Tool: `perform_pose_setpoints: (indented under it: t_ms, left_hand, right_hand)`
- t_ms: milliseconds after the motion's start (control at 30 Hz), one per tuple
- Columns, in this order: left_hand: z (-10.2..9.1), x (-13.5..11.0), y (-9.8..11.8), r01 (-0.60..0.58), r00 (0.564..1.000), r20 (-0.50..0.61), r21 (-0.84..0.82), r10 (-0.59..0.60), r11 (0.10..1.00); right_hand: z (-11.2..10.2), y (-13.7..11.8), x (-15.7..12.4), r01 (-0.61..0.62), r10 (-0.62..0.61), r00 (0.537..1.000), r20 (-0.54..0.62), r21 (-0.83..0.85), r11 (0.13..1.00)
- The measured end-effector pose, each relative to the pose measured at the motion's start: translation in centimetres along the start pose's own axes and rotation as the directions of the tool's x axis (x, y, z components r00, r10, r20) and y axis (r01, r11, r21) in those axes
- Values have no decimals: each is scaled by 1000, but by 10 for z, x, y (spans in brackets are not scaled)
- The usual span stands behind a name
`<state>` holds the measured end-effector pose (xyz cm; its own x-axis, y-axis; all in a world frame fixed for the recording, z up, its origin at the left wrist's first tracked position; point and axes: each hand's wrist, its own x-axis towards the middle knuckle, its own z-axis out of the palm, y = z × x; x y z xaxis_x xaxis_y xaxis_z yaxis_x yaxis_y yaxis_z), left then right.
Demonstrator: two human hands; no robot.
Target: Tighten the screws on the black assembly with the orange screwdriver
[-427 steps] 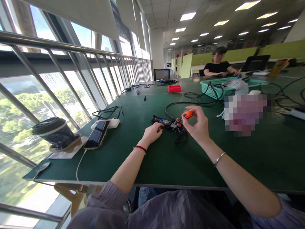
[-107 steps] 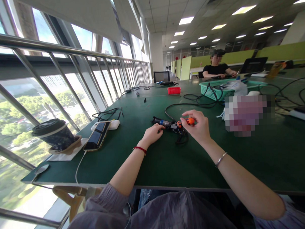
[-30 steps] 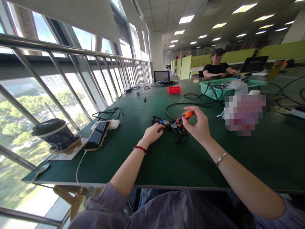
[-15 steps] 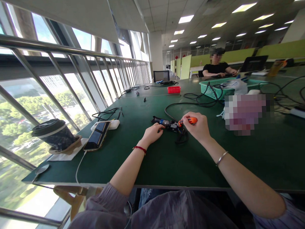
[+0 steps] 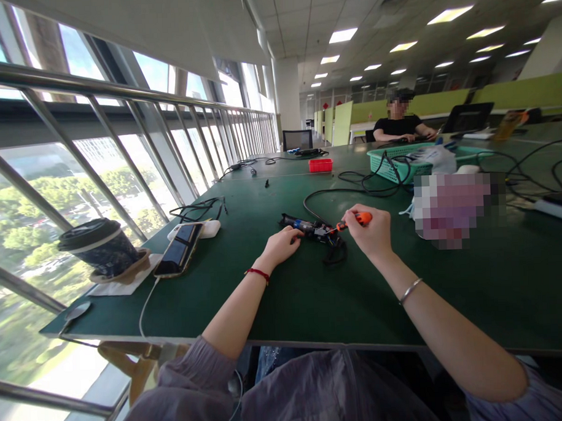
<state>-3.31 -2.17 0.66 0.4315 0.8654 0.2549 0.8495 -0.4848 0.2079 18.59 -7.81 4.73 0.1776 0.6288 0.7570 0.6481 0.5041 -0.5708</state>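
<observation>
Along the left of the frame, a metal railing [image 5: 120,88] is running past bright windows, and beside it a lidded cup [image 5: 100,253] is standing at the left end of a dark green desk [image 5: 303,308]. Right of the cup, a phone [image 5: 177,254] is lying partly on a white case [image 5: 211,228]. Toward the upper middle, a red box [image 5: 320,165] is sitting on the desk; at upper right, a green basket [image 5: 394,168] is resting in front of a seated person [image 5: 399,128] under ceiling lights. In the centre, the left hand [image 5: 281,246] is touching a black device [image 5: 304,225] with curled fingers; whether it is gripping cannot be told. The device is lying between both hands. To its right, the right hand [image 5: 373,235] is pinching an orange-handled screwdriver [image 5: 364,218], whose tip is pointing left at the device.
</observation>
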Motion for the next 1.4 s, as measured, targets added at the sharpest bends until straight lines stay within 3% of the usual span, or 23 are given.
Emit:
perform_pose_setpoints:
  t_ms: [500, 733, 967, 1200, 1400]
  left_hand:
    - [-1, -1, 2, -1, 1000, -4, -8, 1, 1000]
    - [-2, 0, 1, 9, 1000, 3, -12, -9, 1000]
    - [0, 0, -1, -4, 1000, -3, -7, 4, 1000]
    - [0, 1, 0, 1, 1000, 6, 5, -1, 1000]
    - [0, 0, 0, -7, 1000, 0, 6, 7, 1000]
  right_hand:
    - [2, 2, 1, -15, 15, 998, 62, -4, 1000]
    - [1, -1, 2, 23, -23, 999, 22, -17, 1000]
    - [0, 0, 2, 138, -138, 990, -10, -10, 990]
    - [0, 2, 3, 84, -83, 996, 8, -89, 993]
    - [-1, 2, 2, 32, -32, 999, 18, -44, 999]
